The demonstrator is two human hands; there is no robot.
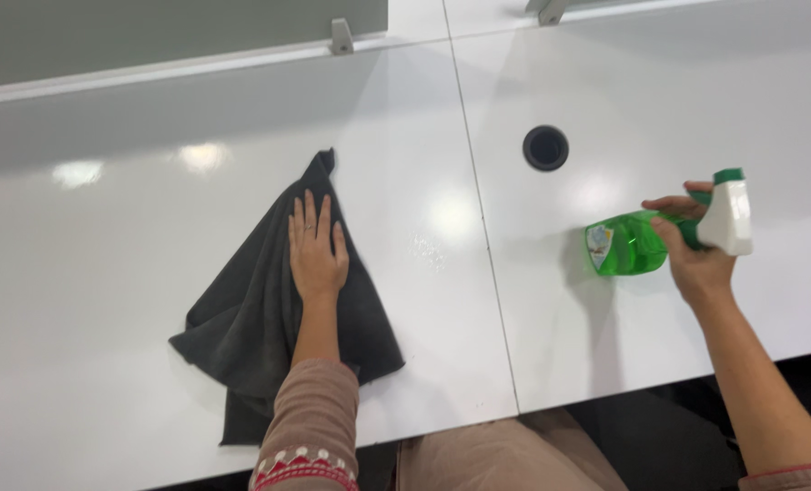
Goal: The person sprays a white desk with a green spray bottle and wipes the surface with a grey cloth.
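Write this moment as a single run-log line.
left hand: flat on dark grey cloth | right hand: gripping green spray bottle | surface: white desk

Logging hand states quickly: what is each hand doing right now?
Left hand: open, fingers flat on the dark grey cloth, pressing it to the white desk.
Right hand: closed around the green spray bottle.
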